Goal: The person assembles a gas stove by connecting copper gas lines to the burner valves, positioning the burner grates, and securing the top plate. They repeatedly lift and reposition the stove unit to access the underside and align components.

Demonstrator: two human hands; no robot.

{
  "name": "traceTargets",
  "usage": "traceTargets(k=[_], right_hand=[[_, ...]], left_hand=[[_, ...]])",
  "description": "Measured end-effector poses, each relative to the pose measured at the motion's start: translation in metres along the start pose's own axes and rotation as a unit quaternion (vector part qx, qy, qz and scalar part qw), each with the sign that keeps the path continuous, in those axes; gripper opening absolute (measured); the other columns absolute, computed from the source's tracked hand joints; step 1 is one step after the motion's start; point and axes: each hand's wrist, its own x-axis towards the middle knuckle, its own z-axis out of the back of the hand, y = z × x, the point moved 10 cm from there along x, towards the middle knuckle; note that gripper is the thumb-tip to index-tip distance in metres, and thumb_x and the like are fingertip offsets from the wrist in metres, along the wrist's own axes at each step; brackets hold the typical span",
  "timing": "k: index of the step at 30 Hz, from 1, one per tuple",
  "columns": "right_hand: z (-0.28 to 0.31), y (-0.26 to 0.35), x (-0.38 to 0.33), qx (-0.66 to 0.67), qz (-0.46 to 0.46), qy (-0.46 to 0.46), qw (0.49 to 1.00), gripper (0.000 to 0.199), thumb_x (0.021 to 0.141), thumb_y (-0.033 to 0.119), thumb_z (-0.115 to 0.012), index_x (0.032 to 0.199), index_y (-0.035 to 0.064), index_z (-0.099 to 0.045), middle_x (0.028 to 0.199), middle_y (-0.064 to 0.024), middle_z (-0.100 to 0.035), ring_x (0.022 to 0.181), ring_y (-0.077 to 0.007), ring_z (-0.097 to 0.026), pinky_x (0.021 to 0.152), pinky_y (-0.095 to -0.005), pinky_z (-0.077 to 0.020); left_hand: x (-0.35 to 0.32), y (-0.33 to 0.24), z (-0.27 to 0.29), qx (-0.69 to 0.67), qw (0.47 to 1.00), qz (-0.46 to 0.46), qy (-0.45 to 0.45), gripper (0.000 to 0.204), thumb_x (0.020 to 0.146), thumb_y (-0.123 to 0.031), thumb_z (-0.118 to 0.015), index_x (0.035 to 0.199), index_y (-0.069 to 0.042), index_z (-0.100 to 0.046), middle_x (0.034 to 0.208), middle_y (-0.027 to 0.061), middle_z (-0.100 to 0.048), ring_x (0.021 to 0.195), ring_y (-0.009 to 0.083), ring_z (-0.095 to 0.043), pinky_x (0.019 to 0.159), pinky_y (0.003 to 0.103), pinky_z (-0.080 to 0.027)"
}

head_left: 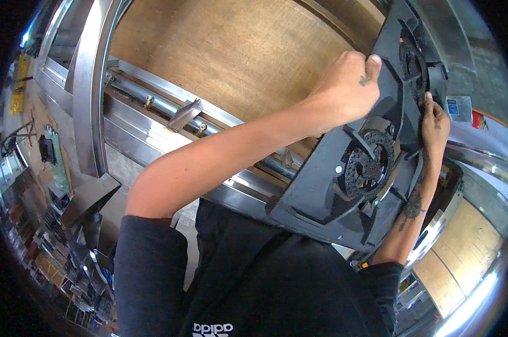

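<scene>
A black two-burner stove top (321, 196) is tilted up in front of me on the right. It has raised ribs around two round perforated burners; the lower burner (369, 163) shows more fully than the upper burner (414, 67). My left hand (349, 87) is closed at its left edge, thumb up, with the fingertips hidden. On the opposite side, my right hand (435, 129) grips the right edge, its thumb lying along the top. Behind the stove top runs a metal pipe (130, 87) with small brass valves (149, 101), inside a steel frame (88, 84).
A wooden board (226, 50) fills the frame beyond the pipe. A bent metal piece (185, 115) sticks out over the pipe. Cluttered metal parts (85, 264) lie at lower left. Another wooden panel (461, 253) is at lower right, near a small boxed item (459, 108).
</scene>
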Motion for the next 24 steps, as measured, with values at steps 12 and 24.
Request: traceTargets(k=[12,24], right_hand=[[-0.007,0.045,-0.036,-0.021,0.067,-0.072,0.995,0.044,0.104,0.037,-0.058,0.09,-0.0013,-0.074,0.09,-0.026,-0.068,0.086,-0.0456,-0.065,0.079,-0.0519,-0.0498],[-0.017,0.042,-0.04,-0.018,0.043,-0.066,0.997,0.046,0.103,0.037,-0.056,0.083,-0.0014,-0.072,0.088,-0.0276,-0.067,0.086,-0.0466,-0.067,0.08,-0.0544,-0.0513]], left_hand=[[-0.006,0.039,0.019,-0.07,0.997,-0.023,0.01,0.051,0.11,-0.043,-0.049,0.105,0.004,-0.069,0.092,0.0019,-0.066,0.085,0.0093,-0.056,0.076,0.028,-0.048],[-0.01,0.05,0.016,-0.05,0.999,0.001,-0.021,0.045,0.111,-0.04,-0.05,0.098,0.0,-0.065,0.086,0.0,-0.058,0.079,0.0082,-0.05,0.071,0.027,-0.043]])
